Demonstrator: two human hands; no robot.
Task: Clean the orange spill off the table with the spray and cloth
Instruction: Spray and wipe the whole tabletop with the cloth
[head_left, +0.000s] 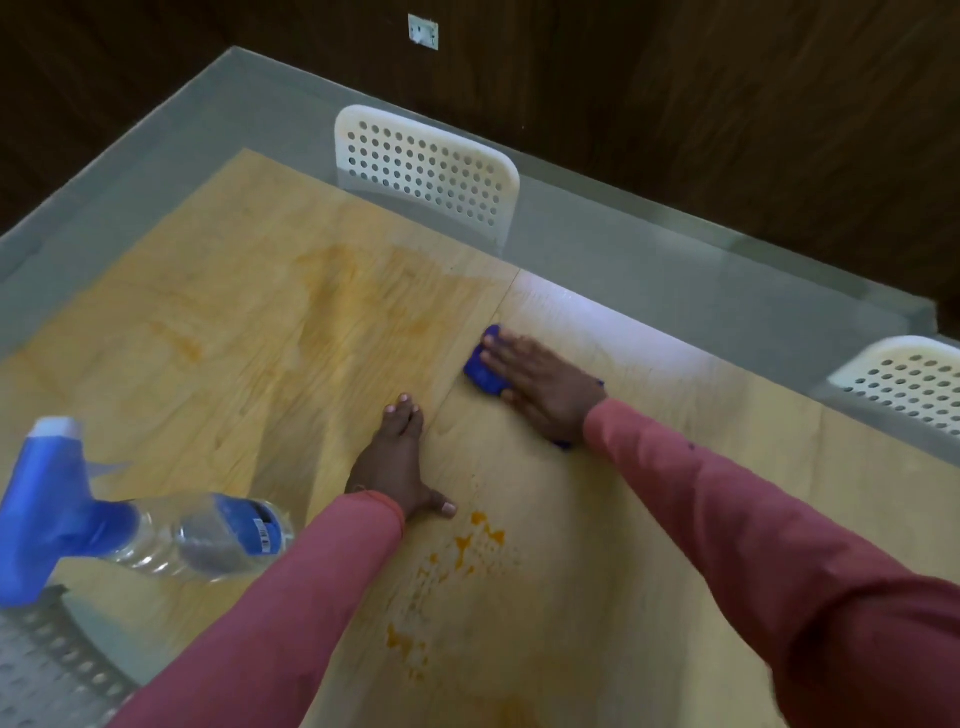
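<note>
A person wipes a wooden table (649, 545) with a blue cloth.

Head view: the right hand (540, 384) presses flat, fingers straight, on the cloth (480, 371). The left hand (397, 462) rests flat and open on the table. Orange spill (467, 551) lies just beside its thumb. The spray bottle (156, 535) lies at left.

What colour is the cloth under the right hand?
Blue; the cloth shows best in the head view.

Both hands are lying flat on the desk (675, 467). Right hand (540, 384) is sitting on the cloth (480, 366), far right of left hand (395, 462). Spill (462, 551) is lying just near of left hand. Spray (156, 525) is lying on its side at near left. Chairs (426, 166) are standing behind the desk.
</note>
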